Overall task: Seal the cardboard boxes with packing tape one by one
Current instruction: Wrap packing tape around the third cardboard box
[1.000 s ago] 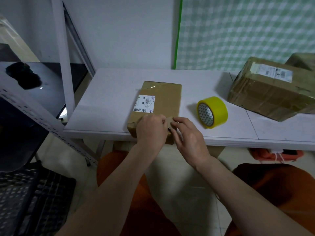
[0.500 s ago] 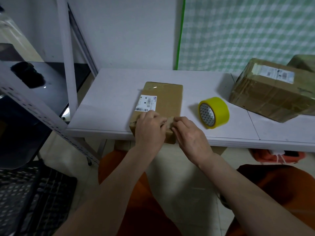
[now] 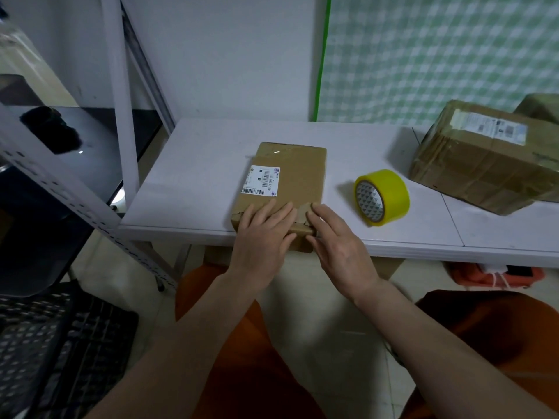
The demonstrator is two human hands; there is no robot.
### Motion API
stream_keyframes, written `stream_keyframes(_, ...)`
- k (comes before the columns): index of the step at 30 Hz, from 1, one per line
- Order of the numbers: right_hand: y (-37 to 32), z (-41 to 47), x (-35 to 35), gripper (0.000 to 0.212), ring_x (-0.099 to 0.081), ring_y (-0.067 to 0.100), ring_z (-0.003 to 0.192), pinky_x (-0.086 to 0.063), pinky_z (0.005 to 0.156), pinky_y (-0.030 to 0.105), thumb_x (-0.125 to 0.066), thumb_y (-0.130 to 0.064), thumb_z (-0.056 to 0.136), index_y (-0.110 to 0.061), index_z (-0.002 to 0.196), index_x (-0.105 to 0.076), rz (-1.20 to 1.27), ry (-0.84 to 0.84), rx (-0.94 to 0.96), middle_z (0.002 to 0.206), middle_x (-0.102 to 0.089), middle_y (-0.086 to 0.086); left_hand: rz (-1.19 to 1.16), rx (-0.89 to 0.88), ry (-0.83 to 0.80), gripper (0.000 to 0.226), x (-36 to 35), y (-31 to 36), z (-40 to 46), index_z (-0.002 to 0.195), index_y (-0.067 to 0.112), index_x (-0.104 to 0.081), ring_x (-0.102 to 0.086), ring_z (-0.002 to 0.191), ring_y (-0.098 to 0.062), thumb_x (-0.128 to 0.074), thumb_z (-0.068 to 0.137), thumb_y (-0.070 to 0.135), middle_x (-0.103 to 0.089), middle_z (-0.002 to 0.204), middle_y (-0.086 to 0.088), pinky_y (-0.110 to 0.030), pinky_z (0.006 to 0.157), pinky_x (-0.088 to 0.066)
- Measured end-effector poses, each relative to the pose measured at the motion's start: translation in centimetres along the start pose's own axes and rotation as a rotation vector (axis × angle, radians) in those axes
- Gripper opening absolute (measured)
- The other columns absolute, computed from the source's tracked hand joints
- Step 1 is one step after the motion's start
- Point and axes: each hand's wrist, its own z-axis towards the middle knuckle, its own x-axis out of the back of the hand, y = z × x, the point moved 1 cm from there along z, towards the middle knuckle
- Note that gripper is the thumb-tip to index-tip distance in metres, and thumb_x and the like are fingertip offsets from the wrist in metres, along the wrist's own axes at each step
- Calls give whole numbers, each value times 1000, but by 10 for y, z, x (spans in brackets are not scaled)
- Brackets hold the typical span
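Observation:
A flat brown cardboard box [image 3: 295, 173] with a white barcode label lies at the front edge of the white table [image 3: 199, 164]. My left hand [image 3: 264, 234] lies flat on its near end, fingers spread over a torn strip. My right hand [image 3: 338, 240] rests beside it with its fingertips on the box's near right corner, fingers extended. Neither hand holds anything. A yellow roll of packing tape [image 3: 382, 196] stands on edge to the right of the box, apart from both hands.
A larger taped cardboard box [image 3: 481, 164] sits at the table's right, with another box [image 3: 541, 108] behind it. A grey metal shelf frame [image 3: 118, 95] stands left of the table. A black crate [image 3: 54, 343] is on the floor at lower left.
Both hands have flattened out: the fingers, curled and pinching at the box's near edge a second ago, now lie stretched over its top. The box and tape roll have not moved.

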Motion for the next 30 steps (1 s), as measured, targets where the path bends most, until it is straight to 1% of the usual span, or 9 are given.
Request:
stream_keyframes(2,0,2,-2,38,-53,36,122,-44,103,45,-67,-6,85,9,119,-59,11,0,-14,130,-55,24,-10,1,35,45,-3,0,1,139,19,-49,-39,137,-24,-54,96,30,-49,143,4,-42,113,-22)
stream_keyframes(4,0,4,-2,36,-52,35,123,-45,101,46,-66,-7,86,9,118,-60,21,-5,-35,131,-55,23,-32,4,56,44,-5,1,2,137,18,-51,-40,136,-24,-56,95,29,-51,142,3,-40,110,-26)
stream_keyframes(7,2,6,-2,37,-52,32,125,-44,103,41,-65,-10,88,7,120,-60,16,4,-58,133,-54,20,-82,18,75,44,-7,5,5,136,17,-52,-40,137,-26,-57,94,28,-52,141,2,-41,108,-29)
stream_keyframes(11,8,7,-3,45,-44,24,133,-36,107,28,-59,-17,92,0,133,-50,5,-29,-116,145,-43,13,-100,20,99,42,-10,15,13,134,15,-55,-43,135,-28,-60,93,26,-54,139,0,-43,104,-35)
stream_keyframes(16,15,12,-5,41,-49,30,127,-36,105,30,-58,-15,93,3,129,-53,-52,-35,-101,139,-48,19,-91,13,136,41,-15,17,19,130,14,-59,-48,131,-28,-64,91,24,-58,135,-1,-44,101,-39)
stream_keyframes(20,17,15,-4,38,-52,33,123,-36,105,31,-58,-15,93,5,125,-55,-76,-32,-80,135,-51,21,-65,0,125,42,-16,16,21,134,15,-55,-44,134,-26,-61,93,25,-55,138,0,-42,106,-34)
stream_keyframes(25,19,17,-3,38,-54,34,120,-37,105,33,-59,-14,92,5,124,-56,-94,-30,-48,131,-54,23,-1,-17,3,48,-14,14,26,148,24,-34,-22,145,-19,-41,101,35,-33,154,9,-36,114,-17)
stream_keyframes(28,20,19,-2,37,-55,35,119,-37,104,33,-59,-14,91,5,123,-57,-102,-39,-35,129,-55,23,23,-31,-18,50,-14,14,30,150,26,-27,-16,146,-17,-37,101,37,-25,156,12,-34,113,-13)
stream_keyframes(30,20,17,-2,39,-53,35,122,-38,105,35,-59,-12,92,5,126,-55,-87,-51,-35,133,-53,23,33,-27,-26,52,-16,15,30,151,26,-23,-12,147,-17,-35,101,38,-20,158,11,-36,115,-12)
